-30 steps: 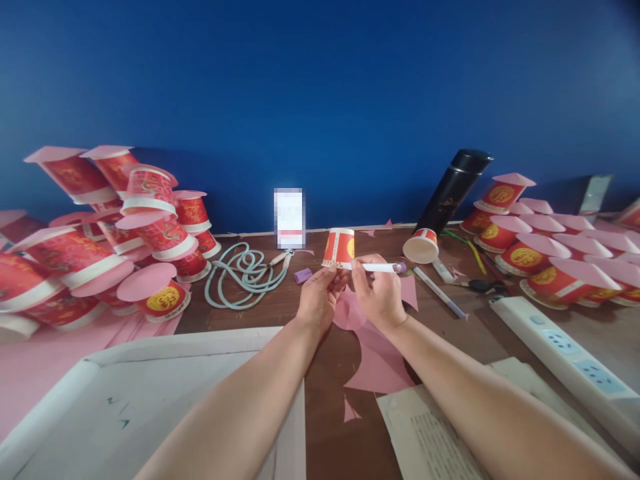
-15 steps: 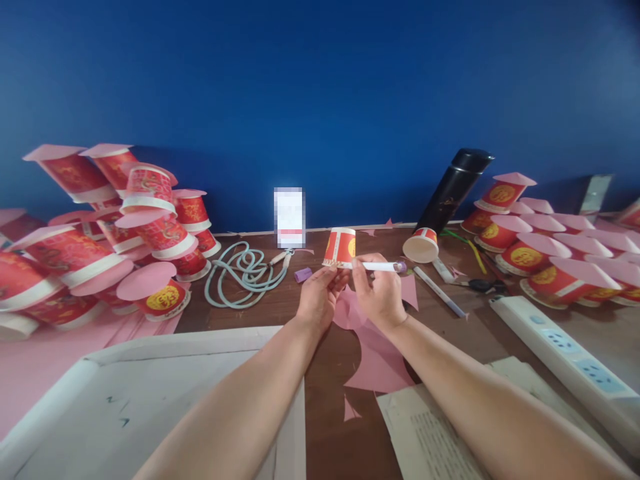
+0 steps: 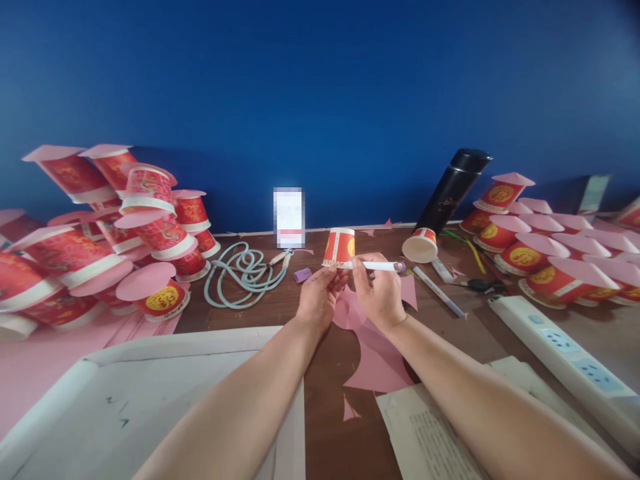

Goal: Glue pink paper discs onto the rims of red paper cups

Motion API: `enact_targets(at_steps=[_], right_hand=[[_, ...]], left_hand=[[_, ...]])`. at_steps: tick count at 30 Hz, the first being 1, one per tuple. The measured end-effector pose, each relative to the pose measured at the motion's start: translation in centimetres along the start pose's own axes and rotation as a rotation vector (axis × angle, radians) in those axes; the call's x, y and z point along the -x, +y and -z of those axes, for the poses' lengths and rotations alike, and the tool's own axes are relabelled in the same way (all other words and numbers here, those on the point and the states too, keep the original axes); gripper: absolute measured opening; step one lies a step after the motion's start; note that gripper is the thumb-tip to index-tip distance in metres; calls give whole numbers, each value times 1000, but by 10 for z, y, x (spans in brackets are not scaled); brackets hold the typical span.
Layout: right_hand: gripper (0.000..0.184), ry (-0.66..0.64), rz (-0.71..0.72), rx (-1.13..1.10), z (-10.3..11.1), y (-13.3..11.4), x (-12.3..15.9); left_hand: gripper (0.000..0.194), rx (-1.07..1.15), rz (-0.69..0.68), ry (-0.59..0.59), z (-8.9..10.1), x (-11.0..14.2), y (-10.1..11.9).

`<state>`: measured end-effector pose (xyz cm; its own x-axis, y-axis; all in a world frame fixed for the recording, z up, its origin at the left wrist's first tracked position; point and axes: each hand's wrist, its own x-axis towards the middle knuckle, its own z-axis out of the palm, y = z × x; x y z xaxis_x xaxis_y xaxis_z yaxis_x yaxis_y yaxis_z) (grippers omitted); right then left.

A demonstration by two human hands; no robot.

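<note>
A red paper cup [image 3: 341,244] with a yellow emblem and a pale rim stands upside down, with marks along that rim. My left hand [image 3: 320,293] pinches the cup at its rim from the near side. In my right hand [image 3: 379,291] is a white marker [image 3: 383,266], held nearly level with its tip end at the cup's rim; the very tip is hidden by the fingers. A purple cap [image 3: 303,275] lies left of the cup. Under the hands is a cut sheet of pink paper [image 3: 383,360].
Stacked red cups with pink paper tops [image 3: 160,233] fill the left, and more such cups [image 3: 525,253] the right. A pale blue cable [image 3: 245,277], black bottle [image 3: 453,193], loose cup [image 3: 420,247], second marker [image 3: 440,292], power strip [image 3: 560,343] and white box lid [image 3: 200,360] surround the hands.
</note>
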<state>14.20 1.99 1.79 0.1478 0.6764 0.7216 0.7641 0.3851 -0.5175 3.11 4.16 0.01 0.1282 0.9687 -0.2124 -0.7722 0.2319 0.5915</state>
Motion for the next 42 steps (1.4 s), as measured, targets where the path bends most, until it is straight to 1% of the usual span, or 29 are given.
enact_targets(at_steps=[8,21,28,39,42], right_hand=[[21,2,-8,2,-1,3,0],[22,4,-18,-4,0,2,-2],[22,13,-9,11,-1,3,-2],[23,-7,-23,23,0,3,-2],[22,-16,-34,18,0,3,-2]], left_hand=[[7,15,12,3,0,1,0],[6,10,28,22,1,0,0],[9,26,30,36,-1,1,0],[10,35,38,43,-1,2,1],[10,35,31,30,-1,2,1]])
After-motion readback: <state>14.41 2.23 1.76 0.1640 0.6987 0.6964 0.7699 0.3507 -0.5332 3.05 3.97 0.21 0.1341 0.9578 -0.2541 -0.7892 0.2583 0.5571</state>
